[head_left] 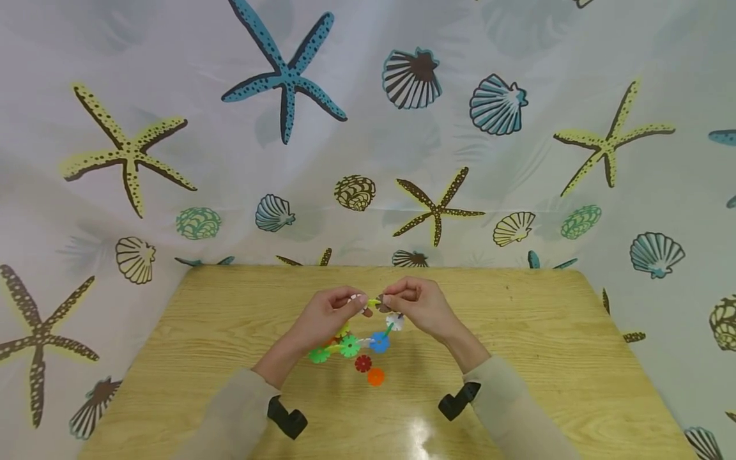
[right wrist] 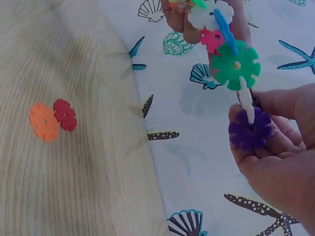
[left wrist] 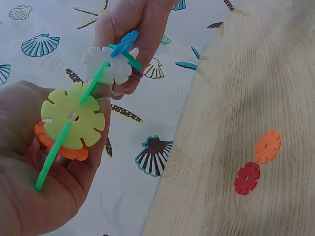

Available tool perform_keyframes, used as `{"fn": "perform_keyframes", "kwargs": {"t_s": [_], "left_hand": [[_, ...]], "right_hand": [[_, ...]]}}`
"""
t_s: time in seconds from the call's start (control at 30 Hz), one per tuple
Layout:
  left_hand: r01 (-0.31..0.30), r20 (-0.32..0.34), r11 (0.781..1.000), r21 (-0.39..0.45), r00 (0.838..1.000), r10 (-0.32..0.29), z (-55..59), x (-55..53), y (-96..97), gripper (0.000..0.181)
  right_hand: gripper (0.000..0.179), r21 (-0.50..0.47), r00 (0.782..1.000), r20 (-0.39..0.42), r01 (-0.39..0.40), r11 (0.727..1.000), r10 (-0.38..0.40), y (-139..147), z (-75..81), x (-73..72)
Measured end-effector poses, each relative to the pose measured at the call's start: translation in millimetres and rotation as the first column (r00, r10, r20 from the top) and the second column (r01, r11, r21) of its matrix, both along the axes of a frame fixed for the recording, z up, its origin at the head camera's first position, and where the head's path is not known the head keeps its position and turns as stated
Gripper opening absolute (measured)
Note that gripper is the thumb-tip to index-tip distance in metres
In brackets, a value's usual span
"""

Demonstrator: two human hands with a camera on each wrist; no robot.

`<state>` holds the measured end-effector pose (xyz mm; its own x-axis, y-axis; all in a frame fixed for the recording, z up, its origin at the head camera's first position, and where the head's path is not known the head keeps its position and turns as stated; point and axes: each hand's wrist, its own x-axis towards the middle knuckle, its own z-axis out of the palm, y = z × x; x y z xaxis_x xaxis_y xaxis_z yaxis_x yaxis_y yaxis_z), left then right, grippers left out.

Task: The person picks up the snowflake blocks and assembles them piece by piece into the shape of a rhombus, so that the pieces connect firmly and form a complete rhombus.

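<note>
Both hands hold up a chain of interlocked, notched plastic flower discs above the table. My left hand (head_left: 322, 314) pinches a white disc (head_left: 354, 298) between thumb and fingers, while my right hand (head_left: 422, 311) pinches a dark disc (head_left: 381, 304) close beside it, with a bit of yellow between. Below them the chain loops down through a green disc (head_left: 349, 345) and a blue disc (head_left: 379, 342). Against the left palm are a yellow disc (left wrist: 91, 115) and an orange disc (left wrist: 74, 152). By the right fingers hangs a purple disc (right wrist: 252, 140), joined through a white disc to a green one (right wrist: 227, 73).
A red disc (head_left: 363, 363) and an orange disc (head_left: 375, 377) lie loose, side by side, on the wooden table (head_left: 546, 358). A cloth (head_left: 356, 140) printed with starfish and shells hangs behind and at both sides of the table.
</note>
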<state>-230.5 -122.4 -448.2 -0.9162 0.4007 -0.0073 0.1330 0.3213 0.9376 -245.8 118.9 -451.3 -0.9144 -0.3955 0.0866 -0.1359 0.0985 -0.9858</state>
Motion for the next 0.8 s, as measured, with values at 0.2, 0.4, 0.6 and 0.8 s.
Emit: {"fn": "perform_keyframes", "kwargs": {"t_s": [0.2, 0.4, 0.6, 0.8], "left_hand": [[0.066, -0.007, 0.998, -0.022, 0.998, -0.066, -3.0, -1.9, 1.1, 0.031], [0.118, 0.052, 0.993, 0.012, 0.992, -0.118, -3.8, -0.6, 5.2, 0.032], [0.123, 0.053, 0.992, 0.018, 0.991, -0.124, -3.6, 0.4, 7.1, 0.029], [0.103, 0.007, 0.995, 0.010, 0.995, -0.104, -7.4, -2.9, 1.5, 0.031]], "right_hand": [[0.017, 0.072, 1.000, -0.012, 0.005, 0.997, -0.004, 2.3, 3.1, 1.9], [0.015, 0.141, 0.995, -0.084, -0.046, 0.989, 0.058, -1.1, 5.6, 3.6], [0.015, 0.167, 0.988, -0.144, -0.022, 0.986, 0.046, -0.6, 3.7, 4.9], [0.022, 0.189, 0.965, -0.207, 0.200, 0.961, -0.161, 8.3, -0.7, 8.7]]}}
